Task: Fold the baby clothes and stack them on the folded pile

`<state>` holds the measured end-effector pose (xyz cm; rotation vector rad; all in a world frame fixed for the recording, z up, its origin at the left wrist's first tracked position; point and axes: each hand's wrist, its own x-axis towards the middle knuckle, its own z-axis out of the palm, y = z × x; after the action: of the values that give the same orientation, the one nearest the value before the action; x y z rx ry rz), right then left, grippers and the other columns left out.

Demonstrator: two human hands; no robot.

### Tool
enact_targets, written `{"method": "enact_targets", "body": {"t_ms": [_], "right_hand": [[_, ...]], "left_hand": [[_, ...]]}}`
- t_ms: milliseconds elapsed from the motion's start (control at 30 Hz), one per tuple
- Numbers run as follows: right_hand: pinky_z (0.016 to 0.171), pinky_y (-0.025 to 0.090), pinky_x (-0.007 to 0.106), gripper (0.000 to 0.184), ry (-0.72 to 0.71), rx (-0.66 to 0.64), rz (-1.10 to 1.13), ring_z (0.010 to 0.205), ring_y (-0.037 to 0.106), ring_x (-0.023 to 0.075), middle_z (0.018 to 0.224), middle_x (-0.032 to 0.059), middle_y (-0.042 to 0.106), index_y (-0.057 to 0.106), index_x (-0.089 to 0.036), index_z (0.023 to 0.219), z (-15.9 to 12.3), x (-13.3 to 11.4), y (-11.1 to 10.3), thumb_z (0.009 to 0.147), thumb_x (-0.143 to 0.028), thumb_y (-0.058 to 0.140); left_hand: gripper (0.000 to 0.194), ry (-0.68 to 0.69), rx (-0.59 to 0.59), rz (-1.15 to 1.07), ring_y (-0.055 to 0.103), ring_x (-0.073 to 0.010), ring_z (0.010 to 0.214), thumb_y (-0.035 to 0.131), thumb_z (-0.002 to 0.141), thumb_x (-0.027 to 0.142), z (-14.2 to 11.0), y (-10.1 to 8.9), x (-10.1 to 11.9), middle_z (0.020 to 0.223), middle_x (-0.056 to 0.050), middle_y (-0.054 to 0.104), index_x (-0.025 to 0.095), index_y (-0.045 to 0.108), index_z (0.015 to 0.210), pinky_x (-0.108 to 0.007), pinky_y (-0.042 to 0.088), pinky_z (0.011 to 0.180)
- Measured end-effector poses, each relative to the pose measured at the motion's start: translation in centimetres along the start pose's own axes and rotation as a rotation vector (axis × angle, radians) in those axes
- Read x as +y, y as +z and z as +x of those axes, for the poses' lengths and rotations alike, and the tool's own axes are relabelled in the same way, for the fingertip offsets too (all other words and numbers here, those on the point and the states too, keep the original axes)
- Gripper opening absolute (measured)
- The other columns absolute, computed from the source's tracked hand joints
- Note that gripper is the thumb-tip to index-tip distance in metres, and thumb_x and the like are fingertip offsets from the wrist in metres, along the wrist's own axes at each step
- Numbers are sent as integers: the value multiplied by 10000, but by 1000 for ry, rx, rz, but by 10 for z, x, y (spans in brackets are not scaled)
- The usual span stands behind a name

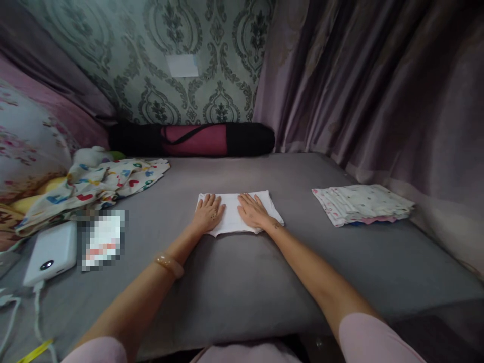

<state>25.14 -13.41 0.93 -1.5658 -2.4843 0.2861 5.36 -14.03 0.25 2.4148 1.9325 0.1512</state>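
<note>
A white folded cloth, perhaps a garment (231, 214), lies flat on the grey bed sheet (242, 277) in front of me. My left hand (209, 213) rests palm down on its left part, fingers stretched out. On its right part my right hand (252, 209) lies flat too, with the fingers extended. Both palms hide some of the cloth, whose near edge shows small uneven corners. Neither hand grips anything. To the right sits a stack of folded printed cloths (363, 201), apart from my hands.
A white power bank (53, 254) with a plugged cable (39, 312) lies at the left, beside a blurred-out white item (104, 239). Behind them is a crumpled printed cloth (117, 176). A black and maroon rolled bag (196, 139) lies along the wall; curtains (321, 75) hang at the right.
</note>
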Motion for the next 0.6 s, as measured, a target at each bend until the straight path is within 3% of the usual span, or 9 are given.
{"method": "enact_targets", "body": {"t_ms": [200, 400, 467, 600], "right_hand": [[1168, 126, 433, 577, 46, 94, -52, 1430, 206, 245, 1519, 157, 313, 345, -37, 1445, -10, 26, -1, 960, -330, 235], [1167, 144, 421, 572, 59, 44, -38, 1423, 229, 246, 1516, 145, 326, 362, -67, 1443, -9, 36, 4, 958, -348, 245], [1167, 155, 416, 587, 51, -2, 5, 1424, 229, 243, 1523, 146, 311, 353, -62, 1448, -8, 42, -2, 962, -365, 224], [1167, 158, 436, 612, 98, 47, 30, 1438, 179, 239, 1544, 134, 261, 319, -73, 1466, -14, 61, -8, 966, -393, 172]], "left_hand": [[623, -4, 19, 3, 218, -310, 1427, 175, 972, 476, -8, 0, -11, 1520, -161, 318, 107, 347, 1444, -475, 217, 1131], [628, 16, 12, -22, 221, -303, 1427, 175, 972, 489, -5, 6, -19, 1521, -164, 314, 114, 339, 1447, -456, 229, 1129], [643, 52, -12, -48, 211, -304, 1430, 182, 968, 510, -5, 4, -27, 1527, -172, 297, 111, 349, 1443, -454, 234, 1128], [641, 57, -17, -77, 195, -296, 1435, 190, 970, 503, -14, 5, -51, 1549, -161, 243, 119, 332, 1462, -441, 218, 1142]]}}
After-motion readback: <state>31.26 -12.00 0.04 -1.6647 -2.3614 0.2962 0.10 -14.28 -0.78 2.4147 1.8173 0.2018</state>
